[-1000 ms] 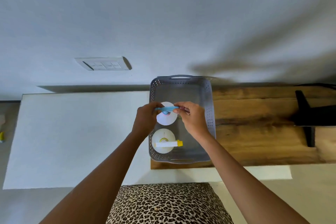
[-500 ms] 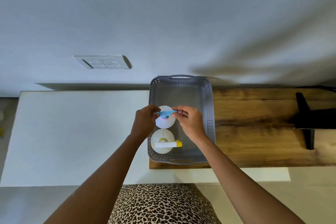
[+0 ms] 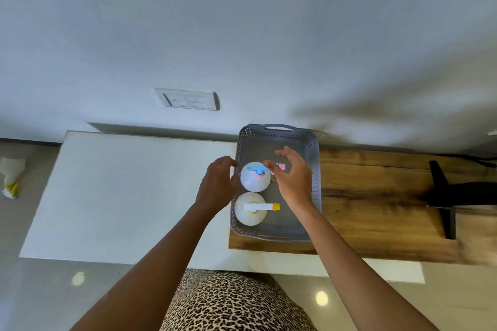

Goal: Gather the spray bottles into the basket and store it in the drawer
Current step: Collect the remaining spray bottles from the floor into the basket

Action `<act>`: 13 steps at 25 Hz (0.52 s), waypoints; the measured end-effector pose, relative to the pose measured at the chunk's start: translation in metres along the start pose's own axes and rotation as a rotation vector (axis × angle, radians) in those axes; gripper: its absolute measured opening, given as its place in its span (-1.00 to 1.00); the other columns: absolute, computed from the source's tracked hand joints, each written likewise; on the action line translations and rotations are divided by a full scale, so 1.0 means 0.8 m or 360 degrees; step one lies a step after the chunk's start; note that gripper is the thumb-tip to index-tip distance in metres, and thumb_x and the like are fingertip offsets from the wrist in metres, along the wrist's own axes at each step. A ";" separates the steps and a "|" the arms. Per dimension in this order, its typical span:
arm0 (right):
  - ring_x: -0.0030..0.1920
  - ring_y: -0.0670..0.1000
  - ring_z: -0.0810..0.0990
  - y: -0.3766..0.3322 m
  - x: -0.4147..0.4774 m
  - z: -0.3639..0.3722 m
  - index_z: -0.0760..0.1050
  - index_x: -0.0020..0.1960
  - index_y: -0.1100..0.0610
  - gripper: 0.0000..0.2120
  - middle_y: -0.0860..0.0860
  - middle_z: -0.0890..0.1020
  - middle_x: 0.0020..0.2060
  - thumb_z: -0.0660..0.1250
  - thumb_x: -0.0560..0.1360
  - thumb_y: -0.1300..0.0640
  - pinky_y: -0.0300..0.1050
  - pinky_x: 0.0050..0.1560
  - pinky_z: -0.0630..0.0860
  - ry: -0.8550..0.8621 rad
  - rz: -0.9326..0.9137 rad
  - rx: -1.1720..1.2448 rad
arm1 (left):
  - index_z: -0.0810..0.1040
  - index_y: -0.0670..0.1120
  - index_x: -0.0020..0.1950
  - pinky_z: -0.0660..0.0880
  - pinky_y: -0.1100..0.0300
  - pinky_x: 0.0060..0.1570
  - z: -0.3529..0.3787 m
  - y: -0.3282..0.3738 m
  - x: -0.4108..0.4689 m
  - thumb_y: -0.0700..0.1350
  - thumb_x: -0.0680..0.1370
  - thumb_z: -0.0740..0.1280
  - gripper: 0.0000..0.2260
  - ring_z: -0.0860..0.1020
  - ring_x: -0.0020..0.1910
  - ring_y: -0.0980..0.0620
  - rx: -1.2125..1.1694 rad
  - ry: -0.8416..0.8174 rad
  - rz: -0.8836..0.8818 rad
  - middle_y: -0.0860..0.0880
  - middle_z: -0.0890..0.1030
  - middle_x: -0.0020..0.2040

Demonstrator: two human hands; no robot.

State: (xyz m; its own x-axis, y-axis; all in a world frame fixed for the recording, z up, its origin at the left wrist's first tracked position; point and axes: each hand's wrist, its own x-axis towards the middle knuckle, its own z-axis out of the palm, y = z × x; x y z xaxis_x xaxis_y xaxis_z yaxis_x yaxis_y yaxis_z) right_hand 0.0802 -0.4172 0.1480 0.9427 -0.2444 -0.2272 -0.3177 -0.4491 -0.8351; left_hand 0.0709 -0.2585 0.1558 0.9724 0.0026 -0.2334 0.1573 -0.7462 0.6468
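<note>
Pale wall and white counter frame the grey basket on the wooden board ahead of me. Between my two hands stands the blue-topped spray bottle, upright in the basket, nozzle pointing right. My left hand rests loosely curled against its side; my right hand is spread open, fingertips just beside the nozzle, holding nothing. Nearer me stands the yellow-tipped bottle.

even, fairly bright light; a soft broad shadow crosses the wall upper right. two glare spots mark the floor. wide-angle bending curves the desk edges; the right edge blurs.
</note>
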 end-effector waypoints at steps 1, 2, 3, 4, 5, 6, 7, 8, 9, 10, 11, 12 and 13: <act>0.34 0.03 0.40 -0.013 -0.011 0.002 0.55 0.08 0.15 -0.68 0.08 0.51 0.29 0.44 0.39 0.03 -0.32 0.13 0.38 0.0015 -0.0034 0.0000 | 0.48 -0.22 0.15 0.34 0.22 0.12 -0.012 -0.004 -0.011 -0.18 0.51 0.30 -0.76 0.44 0.27 -0.10 0.0004 0.0026 0.0022 -0.18 0.50 0.28; 0.34 0.03 0.40 -0.028 -0.023 0.007 0.55 0.07 0.15 -0.69 0.09 0.51 0.28 0.44 0.39 0.03 -0.18 0.22 0.40 0.0012 -0.0069 -0.0002 | 0.48 -0.21 0.17 0.34 0.19 0.19 -0.025 -0.009 -0.023 -0.18 0.51 0.30 -0.75 0.40 0.31 -0.09 0.0002 0.0061 0.0036 -0.17 0.47 0.32; 0.32 0.04 0.42 -0.044 -0.037 0.014 0.56 0.06 0.15 -0.71 0.09 0.52 0.27 0.43 0.40 0.03 -0.06 0.27 0.39 -0.0008 -0.0095 0.0001 | 0.47 -0.20 0.18 0.33 0.16 0.25 -0.040 -0.017 -0.037 -0.18 0.51 0.30 -0.75 0.36 0.35 -0.09 -0.0006 0.0105 0.0038 -0.16 0.44 0.35; 0.28 0.04 0.45 -0.060 -0.055 0.024 0.56 0.04 0.16 -0.73 0.09 0.54 0.24 0.42 0.41 0.04 -0.05 0.26 0.39 -0.0034 -0.0129 0.0024 | 0.47 -0.18 0.19 0.31 0.13 0.28 -0.055 -0.027 -0.053 -0.18 0.52 0.30 -0.74 0.33 0.38 -0.08 -0.0025 0.0159 0.0037 -0.16 0.41 0.37; 0.21 0.03 0.50 -0.077 -0.074 0.036 0.56 0.03 0.17 -0.75 0.08 0.57 0.18 0.42 0.42 0.05 -0.15 0.18 0.40 -0.0056 -0.0177 0.0066 | 0.47 -0.17 0.19 0.30 0.13 0.29 -0.072 -0.039 -0.070 -0.18 0.52 0.30 -0.75 0.31 0.40 -0.08 -0.0048 0.0221 0.0040 -0.15 0.39 0.39; 0.10 0.00 0.55 -0.092 -0.092 0.049 0.56 0.01 0.18 -0.77 0.06 0.60 0.11 0.42 0.42 0.07 -0.26 0.07 0.39 -0.0067 -0.0228 0.0111 | 0.47 -0.17 0.18 0.30 0.13 0.28 -0.089 -0.051 -0.088 -0.18 0.51 0.30 -0.75 0.30 0.40 -0.07 -0.0064 0.0274 0.0039 -0.15 0.38 0.40; -0.01 -0.05 0.57 -0.107 -0.110 0.063 0.56 -0.01 0.18 -0.79 0.05 0.61 0.05 0.41 0.43 0.08 -0.33 -0.02 0.38 -0.0071 -0.0270 0.0140 | 0.47 -0.16 0.18 0.31 0.12 0.27 -0.106 -0.064 -0.106 -0.18 0.51 0.30 -0.75 0.30 0.40 -0.07 -0.0071 0.0318 0.0029 -0.14 0.37 0.40; -0.08 -0.08 0.56 -0.124 -0.134 0.081 0.56 -0.02 0.18 -0.81 0.04 0.62 0.02 0.39 0.45 0.08 -0.34 -0.04 0.39 -0.0088 -0.0306 0.0153 | 0.46 -0.15 0.19 0.31 0.13 0.26 -0.127 -0.081 -0.130 -0.18 0.52 0.29 -0.75 0.30 0.40 -0.06 -0.0076 0.0365 0.0012 -0.13 0.36 0.41; -0.06 -0.07 0.55 -0.141 -0.159 0.102 0.56 -0.03 0.17 -0.83 0.05 0.62 0.02 0.37 0.46 0.08 -0.28 0.01 0.41 -0.0117 -0.0331 0.0165 | 0.46 -0.14 0.19 0.30 0.15 0.25 -0.151 -0.102 -0.157 -0.17 0.52 0.29 -0.75 0.29 0.41 -0.06 -0.0074 0.0411 -0.0005 -0.12 0.35 0.42; 0.02 -0.04 0.55 -0.157 -0.185 0.124 0.56 -0.03 0.16 -0.84 0.05 0.62 0.04 0.35 0.48 0.08 -0.19 0.09 0.42 -0.0151 -0.0348 0.0179 | 0.46 -0.13 0.19 0.29 0.17 0.23 -0.176 -0.123 -0.182 -0.17 0.52 0.29 -0.75 0.29 0.41 -0.05 -0.0067 0.0458 -0.0018 -0.11 0.34 0.42; 0.09 -0.01 0.54 -0.172 -0.210 0.147 0.56 -0.02 0.16 -0.84 0.05 0.62 0.06 0.33 0.49 0.08 -0.14 0.14 0.42 -0.0188 -0.0369 0.0184 | 0.46 -0.12 0.19 0.27 0.21 0.21 -0.200 -0.146 -0.208 -0.16 0.52 0.29 -0.75 0.29 0.41 -0.05 -0.0058 0.0512 -0.0030 -0.11 0.34 0.42; 0.12 0.00 0.54 -0.186 -0.236 0.169 0.56 0.00 0.17 -0.83 0.05 0.62 0.07 0.32 0.50 0.08 -0.15 0.13 0.41 -0.0229 -0.0403 0.0181 | 0.46 -0.12 0.19 0.26 0.24 0.19 -0.223 -0.169 -0.234 -0.16 0.52 0.29 -0.75 0.29 0.41 -0.04 -0.0052 0.0574 -0.0048 -0.10 0.35 0.42; 0.12 0.01 0.54 -0.200 -0.260 0.192 0.56 0.01 0.18 -0.82 0.05 0.63 0.07 0.32 0.50 0.09 -0.19 0.11 0.40 -0.0272 -0.0442 0.0180 | 0.47 -0.12 0.18 0.25 0.24 0.18 -0.248 -0.192 -0.259 -0.17 0.51 0.30 -0.76 0.30 0.40 -0.05 -0.0045 0.0639 -0.0073 -0.10 0.35 0.42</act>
State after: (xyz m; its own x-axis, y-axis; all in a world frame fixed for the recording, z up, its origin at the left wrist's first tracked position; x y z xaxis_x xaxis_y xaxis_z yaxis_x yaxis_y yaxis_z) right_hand -0.0497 -0.1623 0.2521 0.9981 0.0257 -0.0560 -0.0421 -0.3778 -0.9249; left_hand -0.1201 -0.0125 0.2486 0.9534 0.2995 0.0362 0.2012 -0.7208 0.6633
